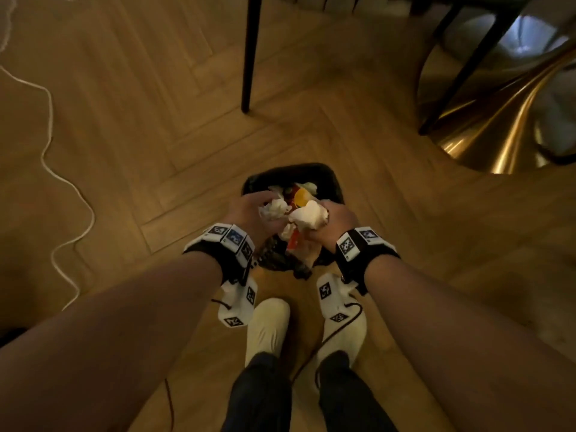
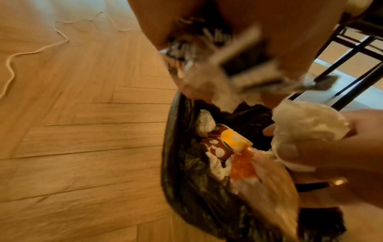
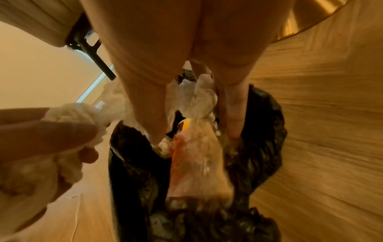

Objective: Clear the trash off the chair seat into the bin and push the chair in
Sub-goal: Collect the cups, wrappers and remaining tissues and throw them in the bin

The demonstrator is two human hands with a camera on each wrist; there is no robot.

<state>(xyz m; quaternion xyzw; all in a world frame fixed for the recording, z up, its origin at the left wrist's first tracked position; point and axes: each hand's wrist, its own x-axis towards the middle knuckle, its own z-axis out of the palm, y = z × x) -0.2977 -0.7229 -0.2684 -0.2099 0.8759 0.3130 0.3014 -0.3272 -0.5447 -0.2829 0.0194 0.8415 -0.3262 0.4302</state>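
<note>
Home dining area, herringbone wood floor (image 1: 156,126), black-legged chair (image 1: 249,54), gold table base (image 1: 498,132)

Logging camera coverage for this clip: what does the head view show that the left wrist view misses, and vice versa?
Head only: the person's white shoes, wrist-worn marker bands and brass table base. Left wrist only: the red white-spotted wrapper inside the black-lined bin. Both: the left hand and right hand gripping crumpled white tissue over the bin, and a white cord on the floor.
</note>
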